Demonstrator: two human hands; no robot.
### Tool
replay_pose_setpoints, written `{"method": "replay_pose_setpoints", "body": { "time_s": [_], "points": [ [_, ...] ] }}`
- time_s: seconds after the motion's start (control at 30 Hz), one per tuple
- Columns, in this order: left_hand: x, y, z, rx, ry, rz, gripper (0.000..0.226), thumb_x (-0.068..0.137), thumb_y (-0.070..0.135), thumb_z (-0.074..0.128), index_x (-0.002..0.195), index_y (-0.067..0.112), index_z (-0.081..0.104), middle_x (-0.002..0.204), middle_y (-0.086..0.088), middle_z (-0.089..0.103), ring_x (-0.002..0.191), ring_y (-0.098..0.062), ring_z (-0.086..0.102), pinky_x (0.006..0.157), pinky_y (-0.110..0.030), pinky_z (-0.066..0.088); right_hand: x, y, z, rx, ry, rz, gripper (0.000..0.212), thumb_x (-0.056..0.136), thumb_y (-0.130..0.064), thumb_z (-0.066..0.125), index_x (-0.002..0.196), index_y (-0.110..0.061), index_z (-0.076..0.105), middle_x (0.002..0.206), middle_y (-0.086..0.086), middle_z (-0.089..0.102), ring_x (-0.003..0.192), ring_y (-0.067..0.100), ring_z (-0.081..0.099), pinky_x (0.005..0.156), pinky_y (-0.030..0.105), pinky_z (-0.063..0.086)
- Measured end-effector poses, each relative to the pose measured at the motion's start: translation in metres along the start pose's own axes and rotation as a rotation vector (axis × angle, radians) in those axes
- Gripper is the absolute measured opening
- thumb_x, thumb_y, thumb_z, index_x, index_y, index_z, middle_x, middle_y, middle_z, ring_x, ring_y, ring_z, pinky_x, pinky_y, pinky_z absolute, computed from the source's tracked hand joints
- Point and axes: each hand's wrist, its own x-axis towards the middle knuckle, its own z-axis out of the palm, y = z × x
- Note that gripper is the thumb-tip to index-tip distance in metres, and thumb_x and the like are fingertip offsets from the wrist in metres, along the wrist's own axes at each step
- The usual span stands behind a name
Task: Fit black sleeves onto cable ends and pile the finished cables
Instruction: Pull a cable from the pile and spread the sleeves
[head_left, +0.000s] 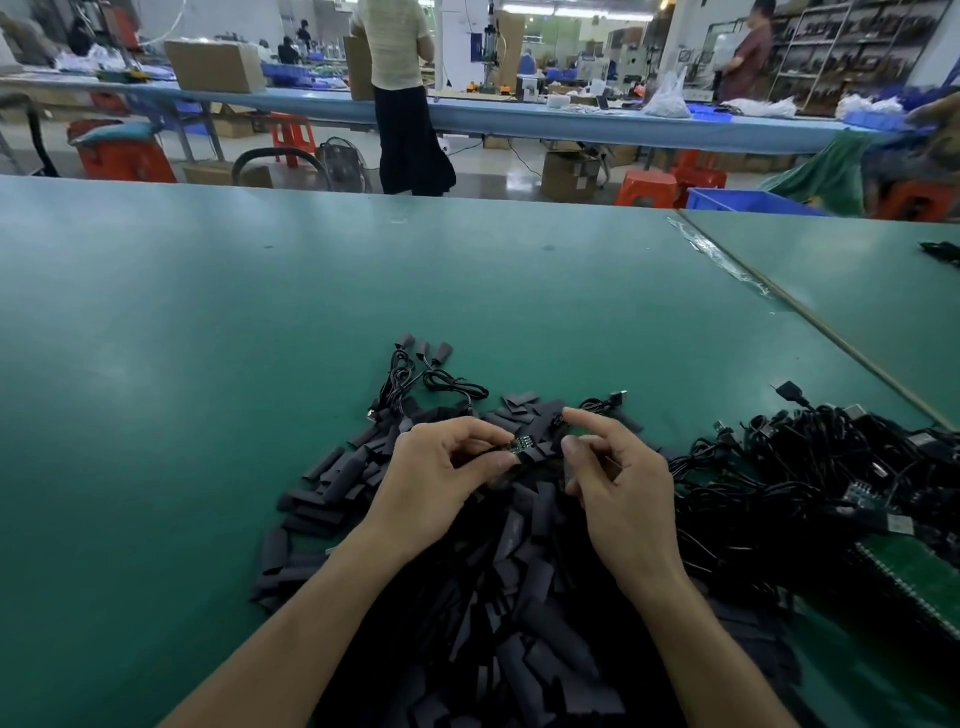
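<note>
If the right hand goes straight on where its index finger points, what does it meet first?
Probably the loose black sleeves just beyond the right hand; depth is unclear, so it might pass above them.

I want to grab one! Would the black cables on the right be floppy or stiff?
Probably floppy: the thin cables lie in loose loops. Likely tangly too; they cross each other, so pulling one may drag others.

Bare left hand (434, 483), right hand (626, 501), forearms (322, 623).

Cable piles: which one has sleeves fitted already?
The small group of three beyond the sleeve heap, ends sleeved; the big tangle at right shows bare green boards.
</note>
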Motion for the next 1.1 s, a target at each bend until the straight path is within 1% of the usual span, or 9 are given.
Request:
{"method": "replay_pose_setpoints", "body": {
  "time_s": [0.1, 0.17, 0.23, 0.37, 0.5, 0.63, 0.77, 0.83, 1.1],
  "points": [
    [-0.0001, 0.0, -0.002, -0.036, -0.01, -0.001, 0.016, 0.082, 0.014, 0.081, 0.093, 0.025, 0.078, 0.079, 0.005, 0.076, 0.076, -0.013, 0.073, 0.076, -0.022, 0.055, -0.0005, 0.0015, -0.0007, 0.018, -0.019, 0.023, 0.015, 0.096, -0.021, 0.064, 0.094, -0.034, 0.07, 0.069, -0.006, 0.067, 0.055, 0.008, 0.059, 0.059, 0.025, 0.049],
    [-0.0004, 0.0003, -0.0021, -0.039, -0.02, 0.001, 0.017, 0.081, 0.013, 0.081, 0.094, 0.023, 0.078, 0.079, 0.005, 0.076, 0.076, -0.013, 0.073, 0.075, -0.022, 0.055, -0.001, 0.0009, 0.0004, 0.015, -0.04, 0.026, 0.012, 0.096, -0.022, 0.064, 0.094, -0.032, 0.07, 0.07, -0.007, 0.068, 0.058, 0.007, 0.062, 0.061, 0.026, 0.052],
    [-0.0006, -0.0001, -0.0014, -0.039, -0.021, 0.001, 0.017, 0.082, 0.013, 0.081, 0.095, 0.023, 0.078, 0.08, 0.005, 0.076, 0.077, -0.013, 0.073, 0.076, -0.022, 0.056, -0.0011, -0.0001, 0.001, 0.03, -0.058, 0.038, 0.011, 0.095, -0.02, 0.066, 0.095, -0.03, 0.071, 0.075, -0.008, 0.072, 0.067, 0.007, 0.067, 0.068, 0.028, 0.055],
    [-0.0002, 0.0005, -0.0004, -0.052, -0.021, -0.018, 0.017, 0.083, 0.012, 0.08, 0.095, 0.023, 0.077, 0.081, 0.005, 0.077, 0.077, -0.011, 0.073, 0.076, -0.022, 0.056, -0.0011, -0.0001, -0.0005, -0.012, -0.102, 0.045, 0.016, 0.086, -0.023, 0.076, 0.101, -0.029, 0.074, 0.087, -0.018, 0.074, 0.084, 0.0, 0.07, 0.078, 0.021, 0.055],
    [0.0003, 0.002, -0.0014, -0.061, -0.027, -0.026, 0.017, 0.083, 0.013, 0.08, 0.093, 0.026, 0.076, 0.082, 0.008, 0.077, 0.077, -0.008, 0.073, 0.075, -0.02, 0.055, -0.0015, 0.0001, -0.0018, -0.048, -0.106, 0.026, 0.027, 0.082, -0.022, 0.08, 0.108, -0.026, 0.074, 0.093, -0.017, 0.074, 0.089, -0.006, 0.068, 0.08, 0.011, 0.051],
    [0.0001, 0.003, -0.0024, -0.068, -0.038, -0.025, 0.018, 0.084, 0.011, 0.079, 0.092, 0.026, 0.076, 0.079, 0.007, 0.076, 0.074, -0.007, 0.072, 0.074, -0.017, 0.054, -0.0016, 0.0023, -0.0016, -0.065, -0.096, 0.024, 0.022, 0.084, -0.025, 0.078, 0.105, -0.027, 0.075, 0.091, -0.017, 0.074, 0.087, -0.003, 0.069, 0.08, 0.016, 0.053],
    [0.0004, 0.0034, -0.0021, -0.068, -0.049, -0.021, 0.018, 0.083, 0.009, 0.079, 0.092, 0.025, 0.076, 0.081, 0.004, 0.077, 0.074, -0.009, 0.072, 0.074, -0.018, 0.054, -0.0028, 0.0025, -0.001, -0.029, -0.076, 0.008, 0.016, 0.086, -0.023, 0.076, 0.095, -0.036, 0.072, 0.079, -0.017, 0.074, 0.07, 0.003, 0.07, 0.068, 0.018, 0.054],
    [0.0004, 0.0029, -0.0019, -0.06, -0.052, -0.018, 0.018, 0.083, 0.01, 0.08, 0.091, 0.026, 0.076, 0.082, 0.002, 0.077, 0.075, -0.013, 0.072, 0.075, -0.022, 0.057, -0.0033, 0.0023, -0.0016, -0.013, -0.063, -0.001, 0.016, 0.087, -0.023, 0.075, 0.093, -0.037, 0.071, 0.075, -0.015, 0.074, 0.066, 0.004, 0.07, 0.066, 0.02, 0.056],
    [0.0009, 0.0007, -0.0023, -0.081, -0.071, -0.022, 0.018, 0.084, 0.011, 0.079, 0.092, 0.027, 0.077, 0.084, 0.002, 0.077, 0.077, -0.015, 0.073, 0.076, -0.022, 0.058, -0.0044, -0.0011, -0.0017, -0.075, -0.086, -0.033, 0.022, 0.085, -0.018, 0.077, 0.089, -0.039, 0.069, 0.073, -0.021, 0.071, 0.065, 0.001, 0.068, 0.063, 0.009, 0.049]
  ]
}}
